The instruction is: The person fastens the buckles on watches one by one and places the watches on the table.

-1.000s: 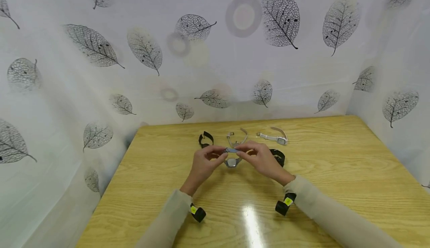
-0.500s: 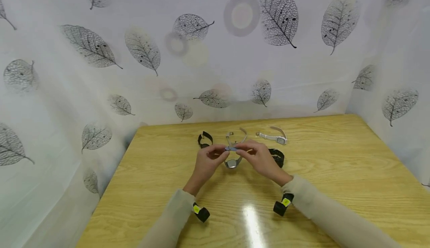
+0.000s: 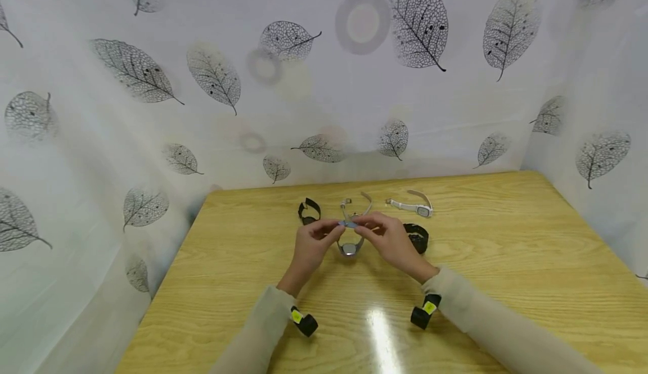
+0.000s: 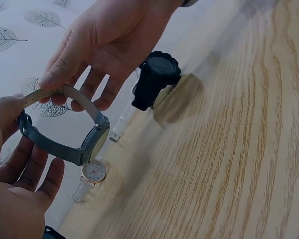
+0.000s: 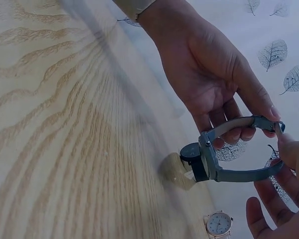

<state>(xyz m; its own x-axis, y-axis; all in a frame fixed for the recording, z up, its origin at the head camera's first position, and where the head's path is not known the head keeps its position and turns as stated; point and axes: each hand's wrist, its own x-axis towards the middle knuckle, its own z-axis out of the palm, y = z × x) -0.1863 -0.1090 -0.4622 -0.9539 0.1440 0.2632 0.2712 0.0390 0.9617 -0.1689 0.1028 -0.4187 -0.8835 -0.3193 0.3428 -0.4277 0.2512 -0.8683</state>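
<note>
A grey-blue wristwatch (image 3: 349,249) hangs between both hands above the table, its strap bent into a loop with the case at the bottom. My left hand (image 3: 310,249) pinches the strap near the buckle (image 4: 25,123), seen in the left wrist view. From the other side, my right hand (image 3: 392,244) pinches the strap between thumb and fingers. Both strap ends meet between the fingertips; whether the pin sits in a hole is hidden. In the right wrist view the watch case (image 5: 208,158) is seen edge-on, its crown showing.
Black watches lie behind the left hand (image 3: 306,212) and beside the right hand (image 3: 419,239). Farther back are a pale-strapped watch (image 3: 368,202), partly hidden by the hands, and a white watch (image 3: 423,211). The wooden table (image 3: 228,284) ends at a leaf-patterned curtain (image 3: 324,109).
The strap ends between the fingertips have drawn closer together, bringing the fingertips nearer each other. The hanging watch face has tilted slightly. Both hands otherwise stay nearly in place.
</note>
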